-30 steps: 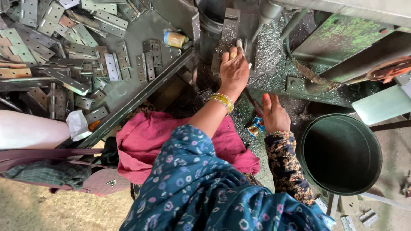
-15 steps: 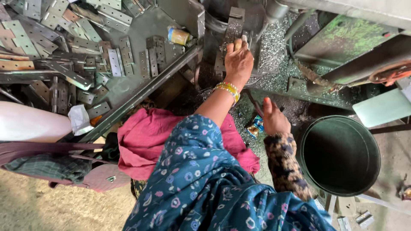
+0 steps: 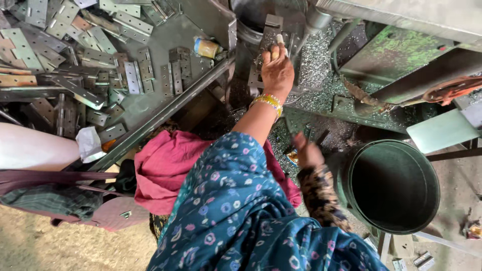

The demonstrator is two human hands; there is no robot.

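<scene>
At top centre the left hand point(image 3: 277, 70) closes around a small metal piece point(image 3: 280, 39) held against the machine point(image 3: 271, 25). The right hand point(image 3: 307, 152), blurred at centre right beside the dark bucket point(image 3: 396, 185), shows no clear grip. Hinges point(image 3: 133, 78) litter the tray point(image 3: 165, 40) at upper left.

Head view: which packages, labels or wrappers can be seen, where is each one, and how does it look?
Small cylindrical can with yellow and blue label: lying on its side on the grey metal tray, left of the left hand.
Small crumpled colourful wrapper: on the ground at the far right edge.
No signs or screens visible.
</scene>
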